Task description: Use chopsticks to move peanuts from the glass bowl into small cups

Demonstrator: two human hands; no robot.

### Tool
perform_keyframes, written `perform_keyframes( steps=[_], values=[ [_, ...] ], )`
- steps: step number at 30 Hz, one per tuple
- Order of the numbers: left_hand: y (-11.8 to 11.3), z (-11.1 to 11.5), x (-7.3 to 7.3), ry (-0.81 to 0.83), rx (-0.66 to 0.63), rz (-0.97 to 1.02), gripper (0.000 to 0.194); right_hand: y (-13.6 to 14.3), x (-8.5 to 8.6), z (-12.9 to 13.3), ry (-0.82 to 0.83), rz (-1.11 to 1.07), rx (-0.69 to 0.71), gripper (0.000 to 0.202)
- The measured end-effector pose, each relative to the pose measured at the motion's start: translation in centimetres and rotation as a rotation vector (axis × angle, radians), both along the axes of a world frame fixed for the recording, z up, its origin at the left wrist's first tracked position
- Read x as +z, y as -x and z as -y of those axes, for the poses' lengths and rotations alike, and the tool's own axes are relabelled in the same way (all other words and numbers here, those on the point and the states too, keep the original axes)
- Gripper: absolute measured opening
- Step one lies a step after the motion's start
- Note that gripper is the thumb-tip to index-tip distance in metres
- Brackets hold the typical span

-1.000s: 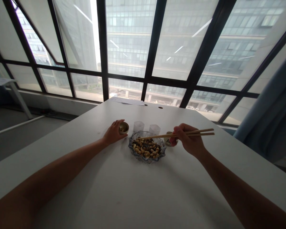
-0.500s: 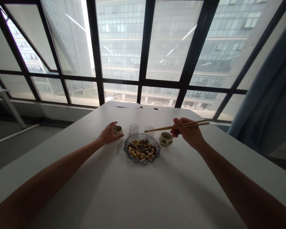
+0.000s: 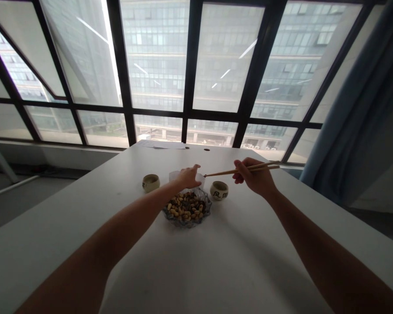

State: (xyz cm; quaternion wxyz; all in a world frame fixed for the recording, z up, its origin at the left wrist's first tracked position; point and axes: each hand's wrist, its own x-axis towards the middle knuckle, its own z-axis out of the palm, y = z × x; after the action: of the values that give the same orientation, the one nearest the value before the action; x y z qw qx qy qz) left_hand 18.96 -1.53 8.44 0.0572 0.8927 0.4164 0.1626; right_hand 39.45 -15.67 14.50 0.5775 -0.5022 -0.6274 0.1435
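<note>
My left hand (image 3: 189,176) reaches over the back rim of a glass bowl (image 3: 187,224) of peanuts and dark pieces, its fingers apart around a clear plastic cup (image 3: 200,179); whether they touch it I cannot tell. Another clear cup (image 3: 173,175) is partly hidden behind that hand. My right hand (image 3: 249,173) is closed on wooden chopsticks (image 3: 229,172), whose tips point left beside the clear cup, with a small dark piece at them. Below them stands a cream cup with black characters (image 3: 219,191). A similar cream cup (image 3: 151,183) stands at the left.
All of this is on a white table (image 3: 190,270). White papers (image 3: 162,144) lie at its far edge, near two round holes. Behind are large windows, with a blue curtain (image 3: 343,109) at the right.
My left hand has left the left cream cup and moved right to the clear cup. My right hand still holds the chopsticks, with little movement. The view has shifted slightly.
</note>
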Motion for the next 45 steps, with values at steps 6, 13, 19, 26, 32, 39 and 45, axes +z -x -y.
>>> perform_keyframes(
  steps=[6,13,19,26,32,39,45],
  values=[
    [1.5,-1.3,-1.7,-0.268,-0.283,0.251,0.075,-0.1,-0.1,-0.2,-0.034,-0.032,0.02,0.054],
    [2.0,-1.4,-2.2,-0.317,-0.383,0.36,0.068,0.3,-2.5,-1.3,-0.079,-0.03,0.019,0.051],
    [1.5,-1.3,-2.4,-0.179,-0.223,0.333,0.069,-0.1,-2.3,-1.3,-0.089,0.005,-0.007,0.05],
    [2.6,-2.5,-1.8,-0.02,-0.08,0.124,0.067,-0.8,-1.2,-1.0,-0.035,-0.016,-0.024,0.053],
    [6.4,-4.1,0.0,-0.049,0.068,-0.169,0.074,-0.6,-0.7,-0.6,-0.044,-0.022,-0.012,0.053],
    [7.8,-3.8,0.3,-0.231,-0.167,-0.136,0.072,-1.3,0.3,-0.2,-0.086,-0.001,0.031,0.052],
    [6.4,-4.4,1.4,0.091,0.013,-0.224,0.085,-2.8,1.2,0.0,-0.113,0.005,-0.017,0.054]
  ],
)
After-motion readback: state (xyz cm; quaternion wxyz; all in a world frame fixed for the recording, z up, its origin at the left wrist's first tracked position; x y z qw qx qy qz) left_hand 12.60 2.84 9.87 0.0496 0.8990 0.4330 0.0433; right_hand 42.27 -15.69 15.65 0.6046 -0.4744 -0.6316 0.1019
